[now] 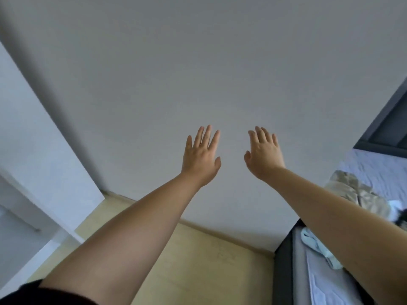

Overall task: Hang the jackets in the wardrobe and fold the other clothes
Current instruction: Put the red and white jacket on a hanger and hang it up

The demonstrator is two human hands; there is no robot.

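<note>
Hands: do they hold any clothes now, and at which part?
Nothing is held. The left hand and the right hand are both open and bare before the wall.

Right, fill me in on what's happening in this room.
A person holds both bare hands out toward a plain grey wall, left hand and right hand, fingers straight and holding nothing. No clothes are being handled yet. A crumpled beige patterned garment and a pale blue cloth lie on the bed with the light quilted cover at the right.

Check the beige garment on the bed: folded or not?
Not folded. The beige garment lies crumpled in a heap on the bed; neither hand touches it.
</note>
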